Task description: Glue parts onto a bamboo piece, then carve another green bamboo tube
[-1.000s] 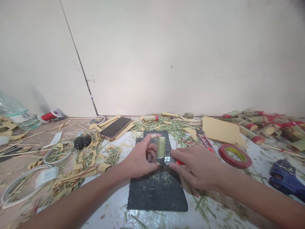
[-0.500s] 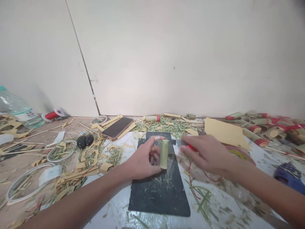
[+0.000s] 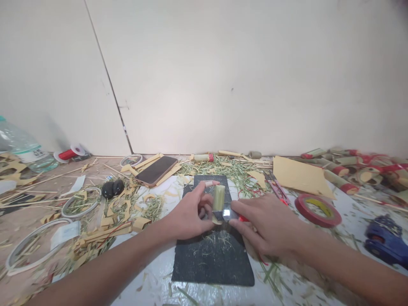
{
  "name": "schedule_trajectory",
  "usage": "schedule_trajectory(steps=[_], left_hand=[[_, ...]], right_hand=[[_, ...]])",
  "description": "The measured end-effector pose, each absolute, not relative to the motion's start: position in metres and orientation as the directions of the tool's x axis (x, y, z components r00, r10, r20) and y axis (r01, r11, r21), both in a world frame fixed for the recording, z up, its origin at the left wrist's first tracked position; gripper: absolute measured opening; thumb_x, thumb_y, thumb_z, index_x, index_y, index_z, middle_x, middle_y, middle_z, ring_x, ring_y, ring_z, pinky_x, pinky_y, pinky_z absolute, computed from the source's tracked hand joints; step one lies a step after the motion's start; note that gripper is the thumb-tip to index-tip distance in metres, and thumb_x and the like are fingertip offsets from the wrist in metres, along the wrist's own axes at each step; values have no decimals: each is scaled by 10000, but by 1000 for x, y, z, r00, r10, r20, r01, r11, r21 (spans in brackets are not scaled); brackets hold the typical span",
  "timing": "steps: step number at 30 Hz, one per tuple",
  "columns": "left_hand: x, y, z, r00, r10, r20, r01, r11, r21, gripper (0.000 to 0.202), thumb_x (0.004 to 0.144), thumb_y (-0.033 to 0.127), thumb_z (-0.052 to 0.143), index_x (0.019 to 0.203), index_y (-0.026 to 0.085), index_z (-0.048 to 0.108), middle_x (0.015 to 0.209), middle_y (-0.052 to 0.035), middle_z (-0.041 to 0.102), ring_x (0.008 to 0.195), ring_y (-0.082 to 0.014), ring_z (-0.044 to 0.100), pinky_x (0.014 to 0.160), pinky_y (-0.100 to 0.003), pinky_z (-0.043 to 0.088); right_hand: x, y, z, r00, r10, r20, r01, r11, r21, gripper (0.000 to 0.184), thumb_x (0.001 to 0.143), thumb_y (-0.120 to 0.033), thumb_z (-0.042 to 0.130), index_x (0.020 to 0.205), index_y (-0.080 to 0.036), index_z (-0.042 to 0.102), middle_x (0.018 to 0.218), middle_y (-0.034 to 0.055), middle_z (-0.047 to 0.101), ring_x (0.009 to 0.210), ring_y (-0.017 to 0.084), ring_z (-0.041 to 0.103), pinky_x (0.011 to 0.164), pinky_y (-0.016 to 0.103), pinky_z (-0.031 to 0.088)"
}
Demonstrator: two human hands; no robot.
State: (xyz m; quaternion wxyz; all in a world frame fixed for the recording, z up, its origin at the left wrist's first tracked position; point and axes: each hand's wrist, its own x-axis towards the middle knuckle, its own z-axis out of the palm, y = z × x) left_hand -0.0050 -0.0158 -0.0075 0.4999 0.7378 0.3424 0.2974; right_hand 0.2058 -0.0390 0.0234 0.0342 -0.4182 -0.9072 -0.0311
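A short pale-green bamboo piece (image 3: pixel 219 197) stands upright over a dark board (image 3: pixel 213 263). My left hand (image 3: pixel 194 208) is closed on it, thumb near the bottom and a finger at the top. In my right hand (image 3: pixel 267 225) is a knife (image 3: pixel 227 212) with a shiny metal blade; a bit of red shows at its handle. The blade lies across the lower part of the bamboo and hides some of it. Fine green shavings are scattered on the board.
On the left lie a phone (image 3: pixel 157 170), white hoops (image 3: pixel 38 246), a red thread spool (image 3: pixel 69 153) and a plastic bottle (image 3: pixel 30 151). To the right are red tape (image 3: pixel 318 211), scissors (image 3: pixel 276 187), a blue object (image 3: pixel 385 240) and several bamboo tubes (image 3: pixel 341 170). A wall (image 3: pixel 236 85) stands behind.
My right hand has moved left and down, bringing the knife blade from beside the bamboo's top to across its lower part. My left hand keeps its hold.
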Motion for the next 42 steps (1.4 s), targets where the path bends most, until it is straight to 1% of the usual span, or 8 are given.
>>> schedule_trajectory(steps=[7,15,21,25,28,30,36,42], left_hand=[[-4,-18,-6,652,756,63,224,-272,936,715,709,95,639,1336,219,320,839,-6,624,652,-105,507,565,-217,351],[-5,-16,-9,600,793,104,226,-292,929,750,734,122,623,1396,247,293,765,30,570,598,-84,419,561,-208,332],[-5,-20,-6,663,746,61,194,-250,949,724,751,129,633,1382,248,298,890,-22,648,660,-105,489,580,-229,336],[-5,-20,-6,650,758,44,135,-172,976,678,801,212,636,1373,252,275,982,-69,661,741,-129,539,617,-244,352],[-5,-18,-7,653,756,55,110,-166,980,684,820,225,626,1388,263,246,1001,-73,659,751,-127,543,627,-240,351],[-6,-18,-9,656,751,73,90,-174,981,696,827,215,618,1399,267,225,979,-58,652,672,-96,493,603,-229,335],[-6,-16,-11,645,759,90,49,-158,986,743,804,170,634,1404,265,207,933,-38,619,627,-77,447,560,-212,307],[-6,-17,-9,642,762,88,53,-158,986,757,766,180,678,1380,260,241,1050,-85,630,695,-103,516,599,-223,344]], right_hand=[[229,-13,42,-434,854,289,899,430,78,330,943,-427,300,745,-217,459,564,5,544,500,168,484,516,270,172],[208,-38,34,-615,772,164,786,617,41,290,936,-385,344,739,-208,463,623,10,582,512,158,487,517,284,149],[229,-17,40,-464,855,233,885,459,76,311,940,-432,316,765,-217,458,588,3,552,511,169,485,520,272,177],[234,-11,47,-354,891,285,910,398,-114,354,945,-461,300,697,-225,389,539,-19,473,498,155,444,521,267,248],[219,-20,45,-377,898,228,845,434,-312,287,926,-471,383,815,-223,474,585,-23,524,532,153,482,524,256,294],[209,-27,42,-414,890,192,819,456,-347,263,919,-467,417,915,-221,509,644,-11,576,566,158,510,526,253,300],[199,-46,37,-591,801,98,795,599,-94,328,953,-416,314,731,-213,444,646,12,572,543,168,482,513,279,208],[196,-50,31,-620,780,91,785,619,41,283,946,-382,309,775,-215,460,680,18,601,549,184,524,513,283,164]])
